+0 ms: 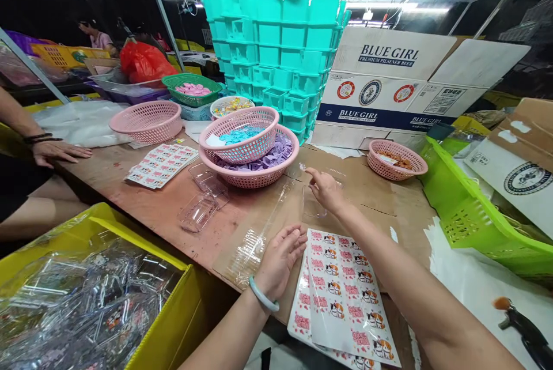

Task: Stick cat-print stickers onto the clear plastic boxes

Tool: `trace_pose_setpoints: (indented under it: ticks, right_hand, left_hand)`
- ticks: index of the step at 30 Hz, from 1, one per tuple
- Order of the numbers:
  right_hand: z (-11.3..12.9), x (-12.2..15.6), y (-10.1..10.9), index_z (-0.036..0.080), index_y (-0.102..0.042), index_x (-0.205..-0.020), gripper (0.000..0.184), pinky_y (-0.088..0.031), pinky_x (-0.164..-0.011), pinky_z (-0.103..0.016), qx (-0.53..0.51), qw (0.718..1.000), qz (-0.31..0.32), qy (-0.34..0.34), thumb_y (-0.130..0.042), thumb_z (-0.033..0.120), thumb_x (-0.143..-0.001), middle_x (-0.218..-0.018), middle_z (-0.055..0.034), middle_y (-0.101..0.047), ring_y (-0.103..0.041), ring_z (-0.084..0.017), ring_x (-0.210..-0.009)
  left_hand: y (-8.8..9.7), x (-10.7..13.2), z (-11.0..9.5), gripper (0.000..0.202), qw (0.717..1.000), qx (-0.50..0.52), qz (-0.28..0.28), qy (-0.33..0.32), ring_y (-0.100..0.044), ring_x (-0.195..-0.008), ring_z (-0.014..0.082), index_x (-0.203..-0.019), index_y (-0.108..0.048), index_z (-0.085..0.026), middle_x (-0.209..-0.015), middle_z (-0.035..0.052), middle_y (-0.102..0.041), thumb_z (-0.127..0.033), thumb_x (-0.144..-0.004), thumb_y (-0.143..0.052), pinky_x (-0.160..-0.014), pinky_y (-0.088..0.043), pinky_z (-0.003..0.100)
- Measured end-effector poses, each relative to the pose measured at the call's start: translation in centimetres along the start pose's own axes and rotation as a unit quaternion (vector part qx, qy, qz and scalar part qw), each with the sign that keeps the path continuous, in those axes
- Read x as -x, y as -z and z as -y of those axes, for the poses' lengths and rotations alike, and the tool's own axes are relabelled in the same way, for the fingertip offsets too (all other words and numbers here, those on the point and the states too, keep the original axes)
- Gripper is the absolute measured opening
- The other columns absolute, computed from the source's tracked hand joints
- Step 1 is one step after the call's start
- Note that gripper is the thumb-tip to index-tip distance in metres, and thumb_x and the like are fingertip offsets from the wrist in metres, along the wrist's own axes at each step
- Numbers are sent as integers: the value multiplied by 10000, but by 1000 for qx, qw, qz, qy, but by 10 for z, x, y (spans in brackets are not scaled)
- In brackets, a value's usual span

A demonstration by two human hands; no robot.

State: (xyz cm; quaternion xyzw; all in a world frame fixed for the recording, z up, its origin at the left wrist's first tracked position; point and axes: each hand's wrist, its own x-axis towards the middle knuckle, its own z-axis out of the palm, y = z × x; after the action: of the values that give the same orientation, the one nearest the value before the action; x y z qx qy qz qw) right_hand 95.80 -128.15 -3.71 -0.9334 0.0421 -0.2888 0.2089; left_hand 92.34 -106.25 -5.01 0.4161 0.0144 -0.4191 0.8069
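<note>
My right hand [326, 190] reaches over the cardboard-covered table, index finger pointing left and the other fingers curled. A tiny whitish piece [302, 167] shows at its fingertip, too small to name. Below that hand lies a clear plastic shell [314, 204], partly hidden. My left hand [281, 259], with a pale bangle [263, 296] on the wrist, rests half-curled, palm turned inward, with nothing visible in it. Beside it, sheets of cat stickers [341, 295] lie stacked under my forearms. Two more clear plastic shells [199, 212] sit further left.
Pink baskets of blue and purple pieces [248, 177] stand ahead, before stacked turquoise bins [270, 41]. Another sticker stack [162, 166] lies left. A yellow bin [173, 306] holds clear packages; a green basket [479, 208] stands right. A co-worker's hand [60, 151] rests at left.
</note>
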Motion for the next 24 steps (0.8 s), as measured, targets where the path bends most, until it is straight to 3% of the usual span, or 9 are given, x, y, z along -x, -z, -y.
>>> trace_pose_setpoints:
  ticks: [4,7,11,15,17,20,22,24]
  right_hand:
    - [35,33,12,239,-422,-1297,463,-520,-806,-339,-21,987,-162,-2,-545,148,-860,-953,-46,-663,-660,-179,-834]
    - [57,68,26,282,-404,-1309,508,-542,-832,-353,-42,964,-262,24,-574,134,-853,-1039,-46,-643,-670,-173,-879]
    - [69,117,39,320,-419,-1297,586,-561,-828,-404,-24,952,-304,39,-615,68,-806,-992,-27,-658,-679,-190,-869]
    - [79,153,58,299,-417,-1312,618,-525,-908,-434,-118,949,-287,-54,-664,105,-780,-1083,-52,-630,-654,-199,-964]
    - [85,164,74,265,-522,-1208,477,-478,-977,-435,-209,931,-273,-122,-691,174,-771,-1195,-74,-572,-593,-212,-1089]
    - [96,170,96,217,-627,-813,111,-511,-912,-354,-345,871,-272,-220,-719,241,-754,-1100,-45,-608,-608,-182,-1017]
    - [104,170,103,201,-579,-684,182,-547,-777,-297,-433,825,-227,-284,-747,255,-728,-905,-20,-667,-643,-142,-825]
    - [111,169,102,203,-564,-709,224,-556,-684,-279,-498,782,-166,-335,-778,265,-694,-774,-2,-688,-648,-128,-689]
  left_hand:
    - [-14,3,-11,497,996,85,-14,24,-564,-1120,214,-1269,-472,-229,-1278,136,-515,-469,-844,-570,-952,-471,355]
    - [-27,9,-15,599,990,123,52,46,-591,-1055,236,-1350,-376,-339,-1274,100,-506,-612,-828,-487,-893,-505,460]
    - [-34,23,-2,489,979,138,134,70,-589,-1065,238,-1318,-450,-280,-1175,95,-566,-446,-867,-539,-941,-479,469]
    - [-25,34,13,422,987,85,131,45,-566,-1111,211,-1232,-553,-229,-1235,84,-565,-262,-819,-634,-999,-439,384]
    - [-17,36,15,441,993,3,116,29,-568,-1102,196,-1208,-584,-227,-1249,73,-564,-226,-778,-684,-987,-436,340]
    - [-7,37,18,478,984,-112,130,43,-568,-1090,191,-1211,-599,-234,-1199,63,-603,-248,-750,-723,-966,-428,309]
    - [-3,37,23,492,976,-151,147,50,-575,-1066,190,-1222,-594,-229,-1128,63,-642,-281,-751,-726,-951,-427,308]
    - [-3,38,30,515,973,-168,152,38,-584,-1030,186,-1246,-574,-221,-1085,67,-662,-303,-758,-719,-937,-429,315]
